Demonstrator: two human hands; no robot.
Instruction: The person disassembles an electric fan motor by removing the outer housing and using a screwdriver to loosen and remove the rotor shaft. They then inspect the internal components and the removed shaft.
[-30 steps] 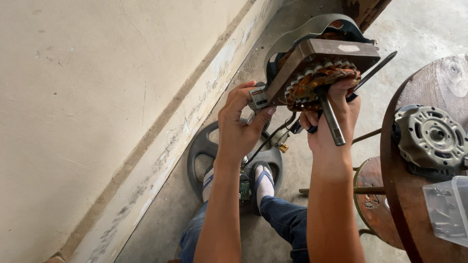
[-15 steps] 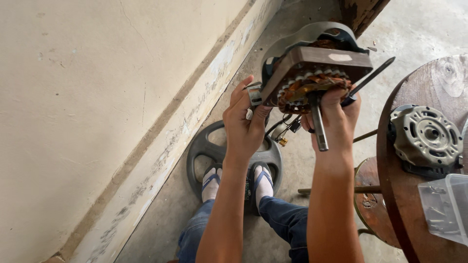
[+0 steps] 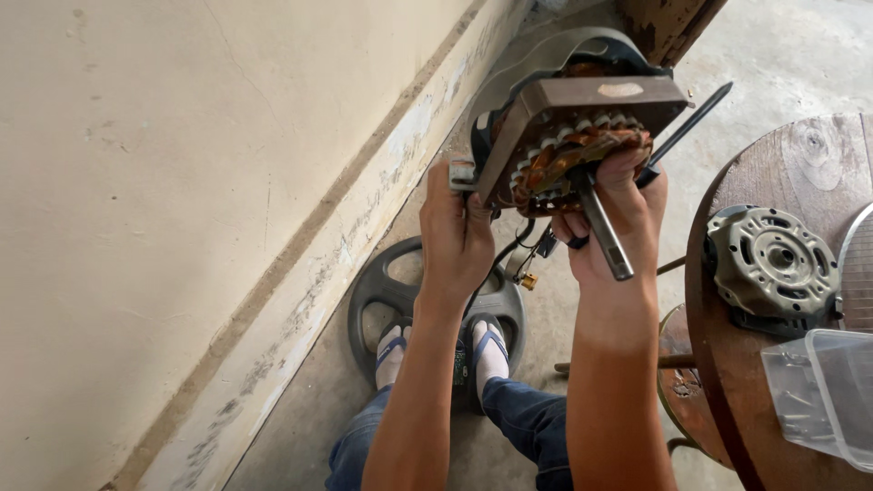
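Both hands are up holding the fan motor (image 3: 568, 127) in the air, right hand (image 3: 611, 223) wrapped under its copper windings with the shaft (image 3: 602, 227) pointing down toward me, left hand (image 3: 455, 232) pinching its left edge.

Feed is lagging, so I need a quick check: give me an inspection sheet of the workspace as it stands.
Surface: round wooden table at right.
Job's things: motor stator held up, shaft pointing toward the camera.
Clutter: motor cover and plastic tub on the table.
Hands: left hand grips the stator's corner; right hand holds it from below.
Cables: wires hang under the stator.
Surroundings: wall, concrete floor; wheel under the feet.
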